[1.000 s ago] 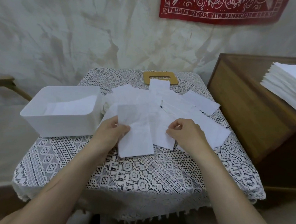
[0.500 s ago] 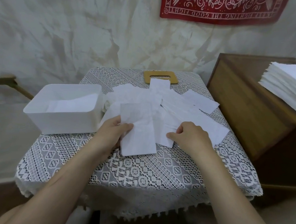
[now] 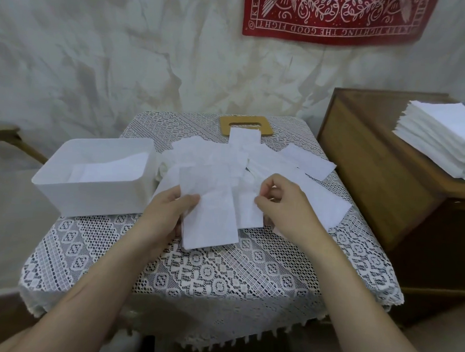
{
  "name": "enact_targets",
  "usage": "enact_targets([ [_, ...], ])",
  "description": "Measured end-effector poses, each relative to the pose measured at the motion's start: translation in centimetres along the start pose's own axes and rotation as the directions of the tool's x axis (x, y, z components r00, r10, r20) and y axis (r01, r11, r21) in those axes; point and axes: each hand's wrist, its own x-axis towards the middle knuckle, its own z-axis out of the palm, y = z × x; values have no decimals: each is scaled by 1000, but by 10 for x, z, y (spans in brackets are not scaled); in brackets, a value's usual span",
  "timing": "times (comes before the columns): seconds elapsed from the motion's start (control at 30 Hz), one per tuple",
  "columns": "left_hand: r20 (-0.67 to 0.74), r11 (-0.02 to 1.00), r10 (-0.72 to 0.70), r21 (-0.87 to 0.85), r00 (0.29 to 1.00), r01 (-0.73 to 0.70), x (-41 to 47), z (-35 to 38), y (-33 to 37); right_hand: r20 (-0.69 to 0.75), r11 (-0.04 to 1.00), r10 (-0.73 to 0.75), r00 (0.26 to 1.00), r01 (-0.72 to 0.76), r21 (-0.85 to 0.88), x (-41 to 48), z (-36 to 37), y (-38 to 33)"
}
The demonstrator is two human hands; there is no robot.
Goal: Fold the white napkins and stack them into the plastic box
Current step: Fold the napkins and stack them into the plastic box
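Several folded white napkins [image 3: 256,161] lie fanned out on the lace-covered table [image 3: 220,277]. The nearest folded napkin [image 3: 210,215] is a long strip pointing toward me. My left hand [image 3: 167,212] pinches its left edge, thumb on top. My right hand [image 3: 284,202] sits just right of it over the neighbouring napkins with its fingers curled; I cannot tell whether they pinch a napkin edge. The white plastic box [image 3: 95,193] stands at the left of the table, with folded napkins [image 3: 110,169] inside.
A wooden cabinet [image 3: 374,167] stands to the right of the table and carries a tall stack of white napkins [image 3: 443,133]. A wooden handle-shaped board [image 3: 245,121] lies at the table's far edge. A red banner hangs on the wall.
My right hand has lifted slightly and its fingers have curled more tightly beside the napkin strip. My left hand keeps its hold on the strip's left edge.
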Motion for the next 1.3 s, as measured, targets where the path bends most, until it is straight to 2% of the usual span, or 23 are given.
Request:
enact_targets([
  [0.07,-2,1000,3,-19,1000,-3,0,0,1,3,996,37,999,-37,81,2,-7,2],
  [0.2,3,1000,-5,-21,1000,5,0,3,2,71,947,286,956,-293,132,5,-10,11],
  [0.27,14,1000,-8,-16,1000,8,0,4,1,18,917,354,935,-351,190,11,-5,13],
  [0.33,23,1000,-12,-20,1000,13,0,5,0,-40,920,363,931,-351,174,17,1,12],
  [0.5,24,1000,-17,-20,1000,18,2,6,-2,-138,963,270,953,-266,46,31,12,7],
  [0.77,22,999,-20,-28,1000,21,-1,5,-1,-45,967,181,982,-169,193,23,17,12],
  [0.93,23,998,-6,-64,1000,7,-5,2,2,-103,965,-64,993,88,248,8,8,-8],
  [1.03,7,997,-8,-80,1000,9,-6,-1,1,-110,965,-108,988,130,227,5,-7,-11],
  [1.13,12,997,-11,-77,1000,12,-5,-2,0,-95,992,34,995,-22,123,6,-18,4],
  [1.3,44,997,-13,-77,999,17,-4,1,1,-87,941,299,950,-278,194,19,-15,21],
])
